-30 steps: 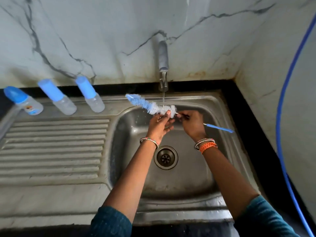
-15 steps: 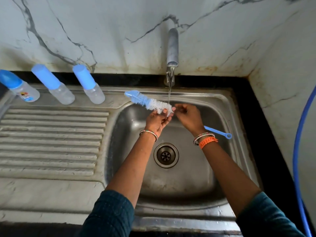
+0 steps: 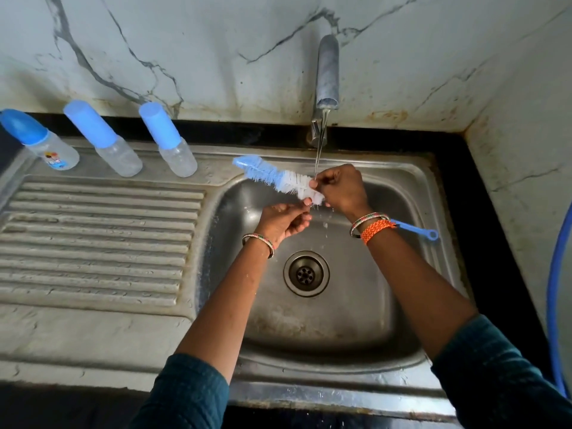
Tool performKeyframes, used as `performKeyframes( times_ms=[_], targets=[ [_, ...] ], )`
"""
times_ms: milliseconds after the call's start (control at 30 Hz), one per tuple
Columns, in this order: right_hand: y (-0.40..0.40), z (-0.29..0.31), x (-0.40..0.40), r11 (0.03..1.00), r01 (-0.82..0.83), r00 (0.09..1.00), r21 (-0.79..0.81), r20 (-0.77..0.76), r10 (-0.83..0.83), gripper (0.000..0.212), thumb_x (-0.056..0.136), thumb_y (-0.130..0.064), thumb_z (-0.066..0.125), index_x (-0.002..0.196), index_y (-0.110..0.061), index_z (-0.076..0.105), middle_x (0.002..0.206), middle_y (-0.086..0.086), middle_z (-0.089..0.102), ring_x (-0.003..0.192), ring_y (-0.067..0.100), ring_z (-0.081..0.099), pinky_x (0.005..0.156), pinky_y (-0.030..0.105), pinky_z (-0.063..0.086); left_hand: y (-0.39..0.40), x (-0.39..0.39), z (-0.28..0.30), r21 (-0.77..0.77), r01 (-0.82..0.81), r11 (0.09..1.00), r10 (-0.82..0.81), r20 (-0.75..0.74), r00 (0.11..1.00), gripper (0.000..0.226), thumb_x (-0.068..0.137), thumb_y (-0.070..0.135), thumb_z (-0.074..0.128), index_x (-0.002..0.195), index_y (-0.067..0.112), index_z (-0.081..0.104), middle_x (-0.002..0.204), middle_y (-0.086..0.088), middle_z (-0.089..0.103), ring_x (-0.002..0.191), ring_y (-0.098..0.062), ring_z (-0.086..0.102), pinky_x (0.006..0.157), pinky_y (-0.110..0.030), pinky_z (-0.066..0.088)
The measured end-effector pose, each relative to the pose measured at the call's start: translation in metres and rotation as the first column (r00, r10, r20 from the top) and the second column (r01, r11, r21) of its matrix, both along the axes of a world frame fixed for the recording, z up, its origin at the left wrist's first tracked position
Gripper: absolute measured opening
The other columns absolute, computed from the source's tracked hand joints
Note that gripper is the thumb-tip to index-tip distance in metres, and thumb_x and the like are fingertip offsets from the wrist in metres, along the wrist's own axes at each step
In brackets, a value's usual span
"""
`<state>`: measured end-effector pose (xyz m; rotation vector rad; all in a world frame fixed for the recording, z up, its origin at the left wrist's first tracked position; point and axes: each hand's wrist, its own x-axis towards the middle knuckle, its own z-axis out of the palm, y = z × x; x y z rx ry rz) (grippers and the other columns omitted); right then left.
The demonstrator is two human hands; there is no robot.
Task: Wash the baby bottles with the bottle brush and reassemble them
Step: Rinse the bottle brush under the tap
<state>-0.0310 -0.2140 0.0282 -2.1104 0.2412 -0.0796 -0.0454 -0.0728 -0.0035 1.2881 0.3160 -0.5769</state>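
Observation:
A blue and white bottle brush (image 3: 272, 178) lies across the sink bowl (image 3: 334, 320) under the running tap (image 3: 326, 78). My right hand (image 3: 340, 188) grips the brush at the base of its bristles; the blue handle sticks out past my wrist. My left hand (image 3: 283, 221) is just below, fingertips touching the white bristles. Three baby bottles with blue caps stand behind the drainboard: one with a printed label (image 3: 46, 147) at far left, a second (image 3: 108, 144) and a third (image 3: 171, 147) to its right.
A ribbed steel drainboard (image 3: 93, 243) spreads left of the bowl. The drain (image 3: 305, 273) sits mid-bowl. A marble wall rises behind and to the right. A blue hose (image 3: 555, 274) hangs along the right edge.
My left hand has dropped a little below the bristles and my right hand has slid up the handle to the bristle base. The camera has tilted down slightly.

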Motion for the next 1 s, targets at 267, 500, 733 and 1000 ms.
performKeyframes(
  times_ms=[267,500,733,1000],
  targets=[
    [0.007,0.009,0.002,0.984,-0.136,0.99,-0.116,-0.039,0.132,0.011,0.077,-0.003,0.072,0.087,-0.004,0.077,0.086,0.011,0.074,0.079,0.015,0.066,0.072,0.026,0.052,0.003,0.003,0.007,-0.365,-0.223,0.904,0.182,-0.143,0.973,0.007,0.09,0.01,0.06,0.091,0.003,0.062,0.077,-0.007,0.071,0.072,-0.014,0.069,0.072,-0.026,0.058],
    [-0.006,0.007,-0.005,0.993,0.074,0.997,-0.096,0.001,-0.074,0.013,0.079,-0.003,0.07,0.091,-0.004,0.076,0.089,0.01,0.073,0.079,0.012,0.063,0.07,0.02,0.046,-0.022,0.007,0.019,-0.237,-0.304,0.923,0.267,-0.178,0.947,0.011,0.087,-0.004,0.06,0.079,0.003,0.057,0.054,-0.002,0.064,0.046,-0.01,0.061,0.051,-0.025,0.057],
    [-0.023,0.019,-0.014,0.986,-0.14,0.987,-0.089,-0.091,0.132,0.029,0.086,-0.025,0.07,0.11,-0.01,0.07,0.099,0.001,0.069,0.087,0.01,0.06,0.065,0.016,0.047,-0.03,0.007,0.016,-0.138,-0.096,0.986,0.079,-0.124,0.989,0.013,0.091,0.006,0.058,0.08,0.014,0.058,0.054,0.01,0.064,0.063,-0.005,0.061,0.078,-0.036,0.056],
    [-0.01,0.022,-0.009,0.966,-0.256,0.952,-0.046,-0.183,0.244,0.027,0.083,-0.017,0.074,0.108,-0.007,0.071,0.087,0.008,0.072,0.064,0.006,0.063,0.06,0.026,0.054,-0.013,0.004,0.011,0.055,0.026,0.998,-0.028,0.034,0.999,0.02,0.094,0.004,0.053,0.082,0.019,0.059,0.083,0.002,0.062,0.083,-0.01,0.059,0.092,-0.038,0.049]
  ],
)
